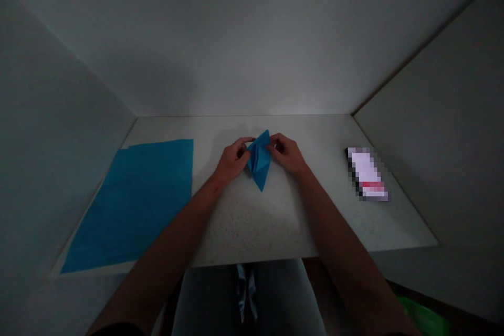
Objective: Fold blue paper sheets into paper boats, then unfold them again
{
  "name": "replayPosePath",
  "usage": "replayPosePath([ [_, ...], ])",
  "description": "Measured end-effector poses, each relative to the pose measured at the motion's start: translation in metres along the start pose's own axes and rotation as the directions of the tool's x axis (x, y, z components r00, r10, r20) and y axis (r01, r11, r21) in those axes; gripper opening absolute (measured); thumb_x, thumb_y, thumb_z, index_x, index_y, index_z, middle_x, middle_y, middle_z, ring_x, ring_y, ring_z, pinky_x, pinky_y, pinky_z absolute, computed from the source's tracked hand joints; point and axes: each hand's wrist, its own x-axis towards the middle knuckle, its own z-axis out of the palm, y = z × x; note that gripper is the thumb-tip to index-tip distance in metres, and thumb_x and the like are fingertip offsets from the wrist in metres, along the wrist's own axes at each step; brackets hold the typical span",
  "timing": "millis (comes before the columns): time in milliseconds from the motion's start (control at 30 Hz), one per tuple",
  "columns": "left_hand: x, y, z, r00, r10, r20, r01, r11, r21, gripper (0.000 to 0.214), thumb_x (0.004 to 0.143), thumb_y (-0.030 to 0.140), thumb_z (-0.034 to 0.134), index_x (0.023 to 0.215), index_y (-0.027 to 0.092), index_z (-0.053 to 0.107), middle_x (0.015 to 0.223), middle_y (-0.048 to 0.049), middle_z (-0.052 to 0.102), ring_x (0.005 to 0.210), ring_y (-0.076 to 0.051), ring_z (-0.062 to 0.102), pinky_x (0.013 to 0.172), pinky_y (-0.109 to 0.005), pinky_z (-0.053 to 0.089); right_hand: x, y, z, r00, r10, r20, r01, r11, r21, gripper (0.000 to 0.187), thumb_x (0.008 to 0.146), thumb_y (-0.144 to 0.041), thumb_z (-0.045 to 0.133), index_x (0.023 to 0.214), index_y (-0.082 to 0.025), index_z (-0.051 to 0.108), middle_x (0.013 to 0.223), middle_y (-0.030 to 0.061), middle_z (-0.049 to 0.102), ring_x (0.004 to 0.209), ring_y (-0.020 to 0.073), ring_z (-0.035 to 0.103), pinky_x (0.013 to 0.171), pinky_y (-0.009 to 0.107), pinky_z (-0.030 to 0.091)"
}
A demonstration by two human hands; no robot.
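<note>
Between my two hands, above the middle of the white tabletop, is a folded piece of blue paper (262,164). It has a pointed, diamond-like outline with one tip toward me, and creased layers show in its middle. My left hand (233,157) pinches its left corner between thumb and fingers. On the other side my right hand (286,151) grips the upper right edge, thumb in front and fingers curled behind. The far side of the folded paper is hidden from me.
A large flat sheet of blue paper (137,202) lies on the left of the white tabletop (252,226). At the right is a phone (367,173), its screen blurred. White walls (244,37) enclose the back and both sides. Something green (423,317) sits below, at lower right.
</note>
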Motion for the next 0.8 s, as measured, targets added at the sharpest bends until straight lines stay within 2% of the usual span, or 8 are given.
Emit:
replayPosePath([
  [133, 0.001, -0.005, 0.002, 0.983, 0.080, -0.165, -0.076, 0.997, 0.033, 0.052, 0.096, 0.026, 0.077, 0.145, 0.026, 0.061, 0.121, -0.0057, 0.075, 0.091, -0.017, 0.075, 0.078, -0.030, 0.060, 0.000, 0.001, -0.002, 0.998, -0.059, 0.037, 0.061, 0.997, -0.053, 0.022, 0.095, -0.043, 0.066, 0.085, -0.024, 0.060, 0.072, -0.0032, 0.056, 0.062, 0.0144, 0.049, 0.062, 0.030, 0.038],
  [167, 0.002, -0.005, 0.001, 0.972, 0.121, -0.202, -0.112, 0.992, 0.057, 0.050, 0.096, 0.028, 0.079, 0.143, 0.026, 0.060, 0.133, -0.0085, 0.073, 0.101, -0.019, 0.077, 0.083, -0.032, 0.063, 0.001, 0.000, -0.002, 0.996, -0.074, 0.050, 0.077, 0.995, -0.060, 0.021, 0.095, -0.041, 0.065, 0.084, -0.024, 0.059, 0.071, -0.0034, 0.055, 0.062, 0.0144, 0.049, 0.062, 0.030, 0.038],
  [233, 0.003, -0.005, -0.001, 0.957, 0.223, -0.188, -0.199, 0.970, 0.137, 0.028, 0.100, 0.031, 0.077, 0.126, 0.025, 0.068, 0.143, -0.0103, 0.068, 0.116, -0.022, 0.076, 0.093, -0.038, 0.066, 0.000, 0.000, -0.002, 0.991, -0.106, 0.077, 0.112, 0.991, -0.079, 0.018, 0.095, -0.038, 0.064, 0.083, -0.024, 0.060, 0.071, -0.0033, 0.055, 0.062, 0.0143, 0.049, 0.062, 0.030, 0.039],
  [300, 0.003, -0.004, -0.003, 0.946, 0.307, -0.108, -0.279, 0.936, 0.217, 0.008, 0.106, 0.031, 0.069, 0.110, 0.025, 0.073, 0.143, -0.0096, 0.068, 0.125, -0.023, 0.073, 0.105, -0.043, 0.065, 0.000, -0.002, -0.001, 0.985, -0.151, 0.082, 0.158, 0.983, -0.097, 0.017, 0.095, -0.037, 0.064, 0.085, -0.024, 0.061, 0.073, -0.0027, 0.057, 0.062, 0.0143, 0.050, 0.062, 0.030, 0.039],
  [400, 0.002, -0.002, -0.003, 0.941, 0.335, -0.034, -0.316, 0.914, 0.255, 0.013, 0.106, 0.030, 0.069, 0.117, 0.026, 0.077, 0.139, -0.0094, 0.073, 0.127, -0.025, 0.074, 0.115, -0.048, 0.061, -0.001, -0.006, 0.001, 0.971, -0.222, 0.091, 0.232, 0.966, -0.117, 0.017, 0.097, -0.036, 0.065, 0.085, -0.024, 0.062, 0.078, -0.0010, 0.060, 0.063, 0.0145, 0.051, 0.063, 0.030, 0.040],
  [533, 0.002, -0.003, -0.001, 0.955, 0.297, 0.007, -0.293, 0.936, 0.193, 0.028, 0.097, 0.041, 0.085, 0.119, 0.025, 0.078, 0.129, -0.0101, 0.079, 0.122, -0.028, 0.077, 0.111, -0.048, 0.062, -0.002, -0.012, 0.002, 0.954, -0.265, 0.142, 0.285, 0.946, -0.151, 0.016, 0.098, -0.033, 0.065, 0.085, -0.024, 0.061, 0.083, 0.0007, 0.062, 0.066, 0.0148, 0.054, 0.064, 0.030, 0.042],
  [667, 0.004, -0.003, -0.001, 0.975, 0.224, 0.001, -0.222, 0.966, 0.131, 0.018, 0.101, 0.041, 0.077, 0.099, 0.024, 0.077, 0.109, -0.0074, 0.081, 0.106, -0.025, 0.077, 0.102, -0.043, 0.062, -0.004, -0.015, 0.002, 0.950, -0.262, 0.170, 0.293, 0.937, -0.192, 0.014, 0.100, -0.034, 0.062, 0.091, -0.024, 0.063, 0.087, 0.0017, 0.065, 0.068, 0.0154, 0.055, 0.067, 0.031, 0.044],
  [800, 0.004, 0.003, -0.001, 0.992, 0.116, -0.044, -0.118, 0.992, -0.039, 0.023, 0.100, 0.044, 0.071, 0.090, 0.023, 0.071, 0.103, -0.0061, 0.079, 0.095, -0.021, 0.073, 0.091, -0.035, 0.060, -0.003, -0.012, 0.003, 0.965, -0.185, 0.187, 0.230, 0.938, -0.258, 0.012, 0.093, -0.034, 0.068, 0.098, -0.024, 0.064, 0.092, 0.0021, 0.069, 0.070, 0.0163, 0.056, 0.069, 0.031, 0.043],
])
